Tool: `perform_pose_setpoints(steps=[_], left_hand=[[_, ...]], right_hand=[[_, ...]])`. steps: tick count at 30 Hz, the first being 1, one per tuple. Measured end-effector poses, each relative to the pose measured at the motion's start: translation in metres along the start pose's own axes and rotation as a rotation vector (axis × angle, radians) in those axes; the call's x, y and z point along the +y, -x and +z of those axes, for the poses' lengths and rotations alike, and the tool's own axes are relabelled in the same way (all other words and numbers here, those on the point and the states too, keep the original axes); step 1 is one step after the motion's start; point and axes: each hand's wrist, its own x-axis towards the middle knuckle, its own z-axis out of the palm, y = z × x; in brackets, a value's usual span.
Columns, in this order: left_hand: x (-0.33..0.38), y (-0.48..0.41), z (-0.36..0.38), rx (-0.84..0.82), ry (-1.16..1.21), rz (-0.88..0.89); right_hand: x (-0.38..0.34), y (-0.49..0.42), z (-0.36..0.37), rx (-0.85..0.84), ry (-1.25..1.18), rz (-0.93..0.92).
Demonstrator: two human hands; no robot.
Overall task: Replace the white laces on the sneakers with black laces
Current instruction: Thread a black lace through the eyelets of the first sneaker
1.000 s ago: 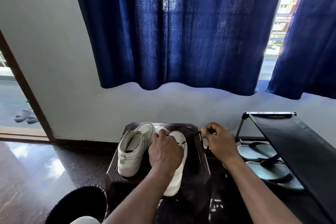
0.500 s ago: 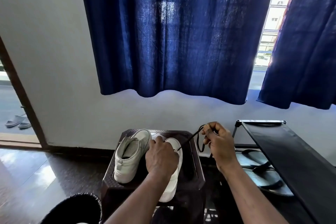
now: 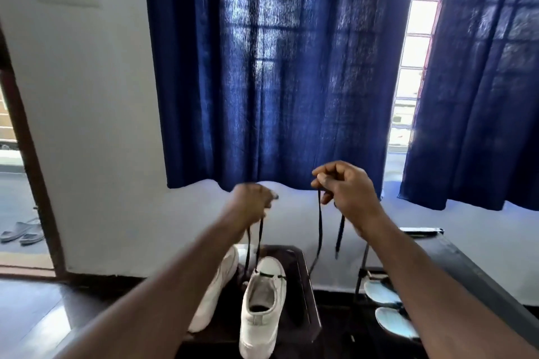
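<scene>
Head view: left hand (image 3: 251,202) and right hand (image 3: 345,189), both raised, each pinch an end of the black lace (image 3: 320,227). It crosses only the toe-end eyelets of the nearer sneaker (image 3: 262,312) on the dark stool (image 3: 304,285). Upper eyelets and the second sneaker (image 3: 217,285) appear unlaced.

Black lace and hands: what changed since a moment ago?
The left hand left the near sneaker, took hold of the black lace and rose. The right hand, still pinching it, lifted too. That sneaker and the other sneaker stayed on the stool.
</scene>
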Motion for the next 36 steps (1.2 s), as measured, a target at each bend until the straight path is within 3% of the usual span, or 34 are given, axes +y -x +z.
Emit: perform_pose_setpoints(steps=[6, 15, 25, 29, 36], left_hand=[[0.127, 0.005, -0.054, -0.020, 0.339, 0.141], [0.207, 0.020, -0.087, -0.026, 0.447, 0.261], [0.190, 0.025, -0.108, 0.108, 0.421, 0.283], [0.148, 0.025, -0.096, 0.180, 0.289, 0.251], [0.041, 0.025, -0.048, 0.128, 0.034, 0.155]], right_hand=[[-0.102, -0.038, -0.017, -0.054, -0.049, -0.139], [-0.178, -0.057, -0.022, -0.048, 0.036, -0.182], [-0.179, -0.056, -0.013, -0.003, 0.011, -0.187], [-0.139, -0.045, 0.001, -0.003, 0.056, -0.109], [-0.036, -0.010, 0.038, -0.038, 0.110, 0.079]])
